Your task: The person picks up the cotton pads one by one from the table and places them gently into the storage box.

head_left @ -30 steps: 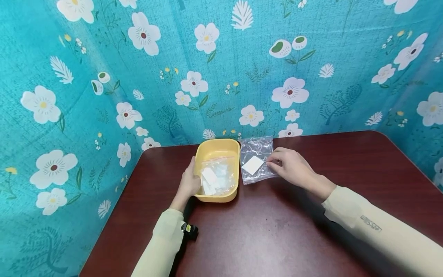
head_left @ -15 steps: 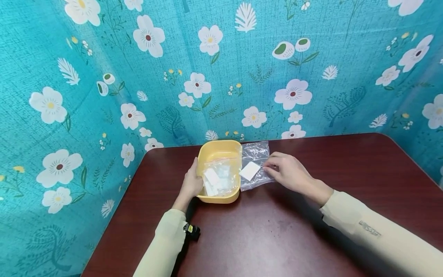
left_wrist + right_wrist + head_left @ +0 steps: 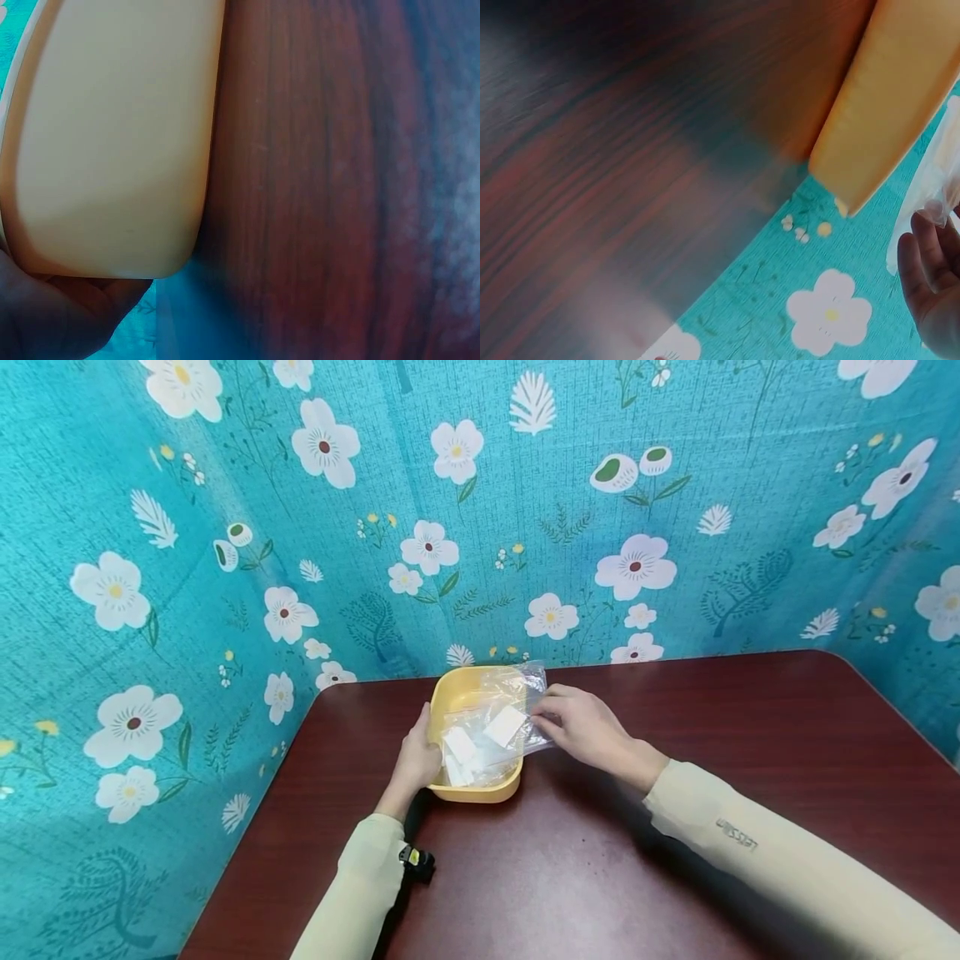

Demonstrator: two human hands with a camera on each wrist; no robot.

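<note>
A yellow plastic bin stands near the table's back edge, with clear bags and white labels inside. My left hand grips its left wall; in the left wrist view the fingers of that hand curl at the end of the bin. My right hand pinches the right edge of a clear zip bag bearing a white rectangle. This bag overlaps the bin's right rim, its left part over the opening. In the right wrist view, the fingertips hold the bag's edge.
The dark red-brown wooden table runs back to a turquoise flowered cloth hanging behind and at both sides. A small black device is strapped at my left wrist.
My right hand has moved left, carrying the clear zip bag from beside the bin to over its right rim. The left hand keeps its grip on the bin. The head view shifts slightly.
</note>
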